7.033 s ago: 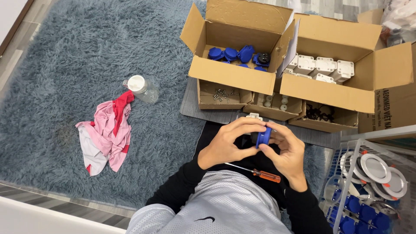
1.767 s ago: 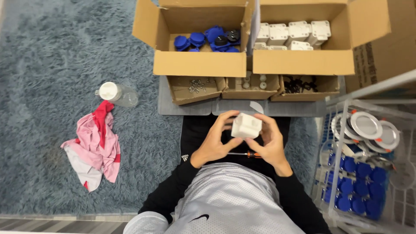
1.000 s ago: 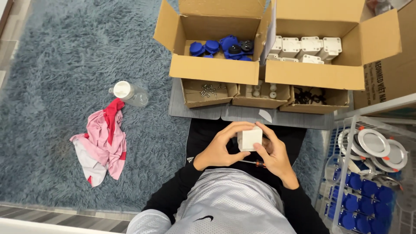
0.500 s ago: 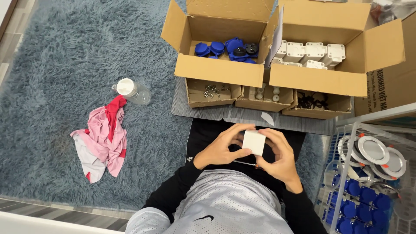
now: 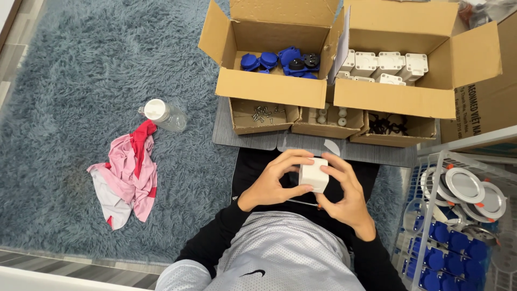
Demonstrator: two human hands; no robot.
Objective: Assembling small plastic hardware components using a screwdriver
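1. Both hands gripped the white plastic box [image 5: 314, 175] over the lap: left hand [image 5: 273, 180] wrapped its near side, right hand [image 5: 347, 194] cupped the far side.
2. A thin screwdriver [image 5: 304, 202] lay just under the white plastic box, across the lap.
3. Beyond the white plastic box stood a carton of blue parts [image 5: 258, 86] and, beside it, a carton of white housings [image 5: 393, 97].
4. Well left of the white plastic box, a pink cloth [image 5: 129, 175] and clear bottle [image 5: 161, 114] lay on the rug [image 5: 70, 81].

A single head-worn camera looks steeply down, close over the lap.
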